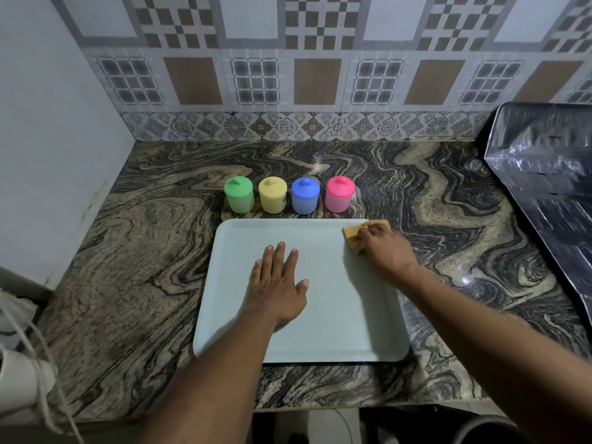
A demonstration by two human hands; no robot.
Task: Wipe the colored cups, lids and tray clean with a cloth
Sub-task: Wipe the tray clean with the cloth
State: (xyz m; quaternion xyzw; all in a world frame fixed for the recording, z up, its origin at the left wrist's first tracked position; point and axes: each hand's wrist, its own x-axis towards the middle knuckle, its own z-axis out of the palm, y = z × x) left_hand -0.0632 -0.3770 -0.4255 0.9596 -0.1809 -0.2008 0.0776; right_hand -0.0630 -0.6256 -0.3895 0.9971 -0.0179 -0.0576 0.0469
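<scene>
A pale blue-green tray (336, 322) lies flat on the marbled counter. My left hand (278, 283) rests on it with fingers straight and spread, near its middle. My right hand (384, 248) grips an orange cloth (352, 237) at the tray's far right corner. Behind the tray stand lidded cups in a row: green cup (239, 195), yellow cup (272, 195), blue cup (305, 196) and pink cup (340, 193), each with its lid on.
A foil-covered surface (544, 187) rises at the right side of the counter. A white wall (48, 139) closes the left, tiled wall behind. White cords and an appliance (22, 373) sit at the lower left edge.
</scene>
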